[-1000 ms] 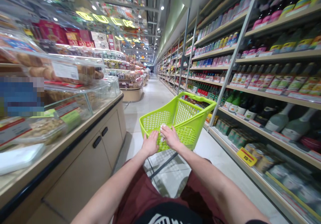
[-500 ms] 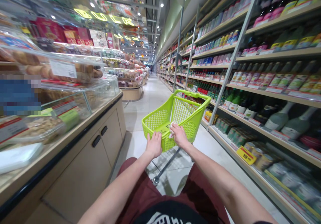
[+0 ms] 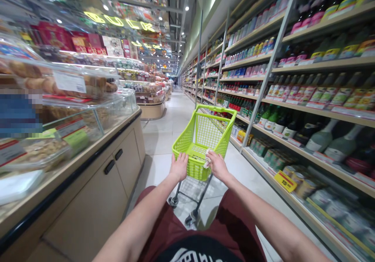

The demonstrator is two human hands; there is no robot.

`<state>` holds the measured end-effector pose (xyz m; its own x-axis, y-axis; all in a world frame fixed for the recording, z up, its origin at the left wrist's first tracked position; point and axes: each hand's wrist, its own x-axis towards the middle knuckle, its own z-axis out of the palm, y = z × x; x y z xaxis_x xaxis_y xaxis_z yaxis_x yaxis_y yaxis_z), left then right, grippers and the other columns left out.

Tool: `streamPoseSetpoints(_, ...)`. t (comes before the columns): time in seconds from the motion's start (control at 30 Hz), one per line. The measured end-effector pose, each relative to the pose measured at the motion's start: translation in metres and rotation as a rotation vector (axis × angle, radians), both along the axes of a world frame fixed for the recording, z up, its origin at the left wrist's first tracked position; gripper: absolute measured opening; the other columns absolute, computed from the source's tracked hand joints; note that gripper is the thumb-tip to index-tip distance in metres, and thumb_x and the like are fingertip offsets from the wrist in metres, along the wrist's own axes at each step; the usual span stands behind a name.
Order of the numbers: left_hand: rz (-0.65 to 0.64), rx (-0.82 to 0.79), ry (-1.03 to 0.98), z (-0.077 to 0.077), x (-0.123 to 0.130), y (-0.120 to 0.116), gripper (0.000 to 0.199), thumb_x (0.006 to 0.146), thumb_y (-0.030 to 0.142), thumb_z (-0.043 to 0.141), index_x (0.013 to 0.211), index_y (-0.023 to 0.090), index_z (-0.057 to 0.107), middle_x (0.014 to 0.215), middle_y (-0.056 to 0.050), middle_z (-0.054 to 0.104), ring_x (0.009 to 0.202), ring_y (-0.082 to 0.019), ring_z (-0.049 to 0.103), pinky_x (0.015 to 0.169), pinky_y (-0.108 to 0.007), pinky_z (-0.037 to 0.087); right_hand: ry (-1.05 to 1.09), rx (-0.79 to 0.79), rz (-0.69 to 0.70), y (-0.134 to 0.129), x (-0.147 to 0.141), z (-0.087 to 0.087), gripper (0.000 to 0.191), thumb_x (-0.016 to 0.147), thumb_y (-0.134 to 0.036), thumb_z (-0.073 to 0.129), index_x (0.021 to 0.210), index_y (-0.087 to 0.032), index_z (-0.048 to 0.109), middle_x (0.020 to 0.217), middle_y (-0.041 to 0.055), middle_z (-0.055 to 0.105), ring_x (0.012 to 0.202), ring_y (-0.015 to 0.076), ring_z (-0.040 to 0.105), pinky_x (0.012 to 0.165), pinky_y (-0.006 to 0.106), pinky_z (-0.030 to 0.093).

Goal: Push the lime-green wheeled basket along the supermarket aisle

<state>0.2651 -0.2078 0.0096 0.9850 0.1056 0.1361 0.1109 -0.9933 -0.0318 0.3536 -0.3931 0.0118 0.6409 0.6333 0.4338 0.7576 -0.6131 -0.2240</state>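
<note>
A lime-green plastic shopping cart point(image 3: 198, 171) stands in front of my knees, its near end toward me and its wheels on the floor. My left hand point(image 3: 179, 167) is closed over the left part of the near basket rim, fingers over the edge. At the right near corner, my right hand point(image 3: 218, 166) pinches a crumpled white tissue point(image 3: 207, 160) against the rim. Bare lattice shows on the inside of the basket, and I see no goods in it. Under the basket, grey legs end in dark casters point(image 3: 191, 217).
Along the right run tall shelves point(image 3: 310, 102) of bottles and cans, with a yellow price tag point(image 3: 285, 181) low down. A wooden counter point(image 3: 96, 199) with packaged food lines the left. Pale tiled aisle floor point(image 3: 173, 127) stretches ahead; a pixelated patch covers part of the left edge.
The cart has turned: its far end swung left and its near end shifted right, so it lines up more with the aisle. Both hands stay at the rim; the right moved slightly right with the tissue.
</note>
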Motion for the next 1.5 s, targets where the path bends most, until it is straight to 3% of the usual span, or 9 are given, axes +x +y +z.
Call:
streamPoseSetpoints(0.17,-0.116,0.012,-0.083,0.002,0.0,-0.023,0.059,0.069,0.022,0.042,0.127,0.015,0.033,0.132,-0.012,0.038,0.124,-0.026,0.028,0.103,-0.051,0.007,-0.051,-0.064,0.059,0.014,-0.031,-0.005,0.042,0.073,-0.007,0.043,0.111,-0.021,0.052,0.125,0.0095,0.046,0.118,0.0232,0.037,0.098,0.046,0.021)
streamPoseSetpoints(0.27,-0.1,-0.013,-0.071,0.005,0.0,-0.017,0.057,0.069,0.023,0.043,0.125,0.014,0.034,0.13,-0.012,0.04,0.123,-0.025,0.028,0.103,-0.053,0.007,-0.059,-0.078,-0.027,-0.001,-0.024,-0.003,0.04,0.073,-0.007,0.043,0.109,-0.02,0.054,0.122,0.0102,0.049,0.116,0.0234,0.04,0.099,0.047,0.016)
streamPoseSetpoints(0.43,-0.07,-0.025,-0.017,0.002,-0.001,-0.009,0.061,0.069,0.016,0.038,0.129,0.01,0.028,0.139,-0.012,0.026,0.129,-0.024,0.017,0.102,-0.054,0.006,-0.018,-0.044,-0.218,-0.028,-0.007,0.0,0.039,0.072,-0.007,0.043,0.108,-0.017,0.054,0.121,0.0114,0.05,0.114,0.0235,0.041,0.098,0.049,0.014)
streamPoseSetpoints(0.73,-0.15,-0.008,-0.012,-0.003,0.005,-0.028,0.064,0.068,0.016,0.039,0.131,0.014,0.025,0.141,-0.009,0.022,0.13,-0.022,0.015,0.102,-0.055,0.005,-0.079,-0.017,-0.044,0.04,-0.021,-0.015,0.038,0.076,-0.009,0.045,0.112,-0.018,0.051,0.126,0.0105,0.045,0.12,0.0229,0.034,0.1,0.044,0.018)
streamPoseSetpoints(0.87,-0.136,-0.003,0.001,-0.002,0.005,-0.023,0.066,0.067,0.013,0.037,0.131,0.012,0.024,0.141,-0.009,0.021,0.13,-0.022,0.014,0.102,-0.056,0.006,-0.129,-0.05,-0.027,0.012,-0.006,-0.017,0.041,0.073,-0.005,0.045,0.111,-0.021,0.051,0.126,0.0088,0.046,0.119,0.0222,0.036,0.1,0.046,0.016)
streamPoseSetpoints(1.0,-0.102,-0.046,0.016,-0.002,0.005,-0.021,0.068,0.065,0.015,0.04,0.132,0.011,0.023,0.141,-0.009,0.02,0.13,-0.023,0.013,0.102,-0.056,0.007,-0.128,-0.023,-0.208,-0.031,0.009,-0.015,0.04,0.072,-0.004,0.043,0.107,-0.02,0.053,0.122,0.0093,0.048,0.115,0.0227,0.04,0.098,0.049,0.017)
streamPoseSetpoints(1.1,-0.074,-0.083,0.013,-0.002,0.006,-0.022,0.07,0.065,0.02,0.043,0.131,0.011,0.023,0.141,-0.01,0.019,0.13,-0.023,0.012,0.102,-0.056,0.007,-0.111,0.008,-0.264,-0.025,0.006,-0.016,0.04,0.072,-0.004,0.043,0.108,-0.019,0.052,0.123,0.0103,0.048,0.116,0.0231,0.038,0.098,0.048,0.019)
streamPoseSetpoints(1.33,-0.099,-0.064,0.009,-0.006,0.005,-0.011,0.068,0.066,0.022,0.043,0.131,0.013,0.023,0.142,-0.01,0.017,0.131,-0.022,0.011,0.103,-0.053,0.009,-0.107,-0.009,-0.008,0.046,-0.018,-0.022,0.041,0.076,-0.006,0.041,0.114,-0.019,0.049,0.129,0.0098,0.043,0.123,0.0213,0.03,0.1,0.044,0.017)
streamPoseSetpoints(1.5,-0.032,-0.072,-0.026,-0.013,0.002,-0.006,0.068,0.067,0.02,0.043,0.131,0.012,0.021,0.143,-0.012,0.014,0.131,-0.022,0.01,0.103,-0.052,0.01,-0.122,-0.054,-0.007,0.014,-0.003,-0.021,0.045,0.073,-0.003,0.043,0.112,-0.022,0.05,0.128,0.0071,0.044,0.121,0.0204,0.033,0.1,0.046,0.014)
